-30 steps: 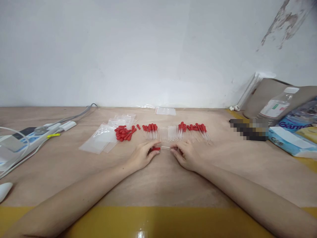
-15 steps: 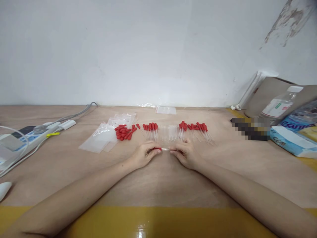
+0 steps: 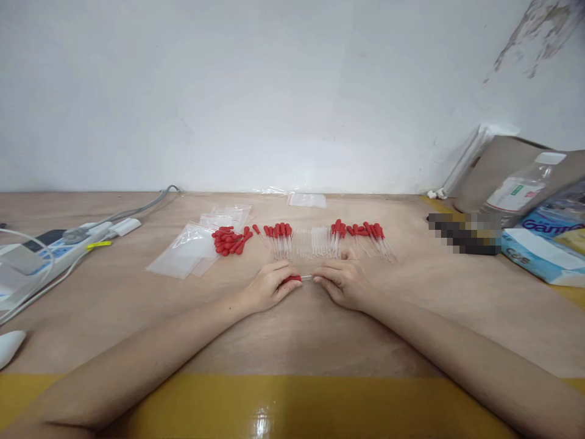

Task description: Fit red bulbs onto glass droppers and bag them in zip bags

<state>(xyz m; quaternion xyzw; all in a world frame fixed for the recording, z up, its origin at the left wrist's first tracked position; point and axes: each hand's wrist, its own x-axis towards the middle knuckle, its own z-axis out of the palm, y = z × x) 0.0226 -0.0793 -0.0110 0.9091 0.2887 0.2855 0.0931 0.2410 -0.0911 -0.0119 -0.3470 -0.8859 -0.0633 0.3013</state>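
Between the fingers of my left hand [image 3: 270, 286] is a red rubber bulb [image 3: 293, 278], closed in a pinch. A clear glass dropper tube [image 3: 306, 278] runs from the bulb into the fingertips of my right hand [image 3: 340, 284], which pinch its other end. Both hands rest low over the table, close together. Just beyond them lie a pile of loose red bulbs [image 3: 230, 241], a row of bare clear tubes [image 3: 315, 242], and droppers with red bulbs fitted in groups at the left [image 3: 280, 239] and right [image 3: 377, 236].
Clear zip bags [image 3: 179, 251] lie left of the bulbs, with another bag [image 3: 306, 200] near the wall. A power strip [image 3: 59, 256] with cables sits at far left. At right stand a plastic bottle [image 3: 518, 192] and a tissue pack [image 3: 542, 256]; a blurred dark object [image 3: 464, 235] lies nearby.
The red bulb shows more beyond my left fingers, and the visible stretch of tube looks slightly shorter. Both hands keep their pinch; the view has shifted slightly.
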